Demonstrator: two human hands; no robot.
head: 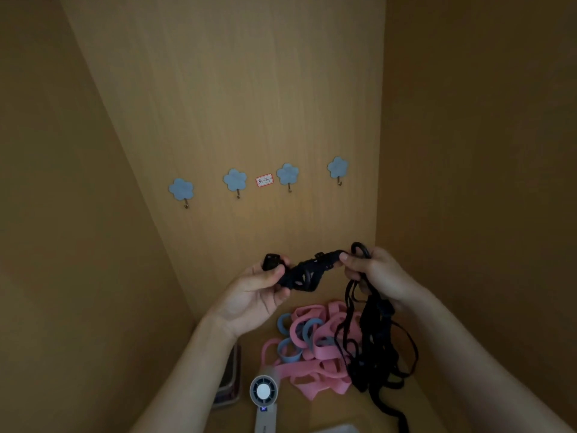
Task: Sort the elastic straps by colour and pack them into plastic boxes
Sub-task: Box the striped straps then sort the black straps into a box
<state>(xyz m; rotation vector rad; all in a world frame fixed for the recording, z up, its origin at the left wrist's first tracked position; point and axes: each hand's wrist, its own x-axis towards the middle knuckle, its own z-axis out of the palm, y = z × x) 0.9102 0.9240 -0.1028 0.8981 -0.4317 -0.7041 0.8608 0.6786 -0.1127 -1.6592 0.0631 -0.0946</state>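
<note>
Wood-grain panels [234, 89] close in the scene at the back and on both sides, seen from the head camera. Four blue flower-shaped hooks [234, 180] sit in a row on the back panel, with a small red-edged label [264, 180] between the second and third.

Both hands are raised above the table [331, 407], in front of the back panel. The left hand [259, 292] has its fingers curled round one end of a tangled bundle of black straps [307, 271], with the thumb on top. The right hand [374, 276] pinches the other end, so the bundle spans the gap between the hands. More black loops hang from the right hand down to the table, where they lie heaped.

Just below the hands, a pile of pink straps [312, 370] lies on the table, with blue-grey straps [290, 354] mixed into its left part. The black heap touches the pile's right side.

A plastic box [231, 379] stands to the left of the pile, partly hidden by the left forearm. A white handheld fan [263, 392] lies between the box and the pink straps.
</note>
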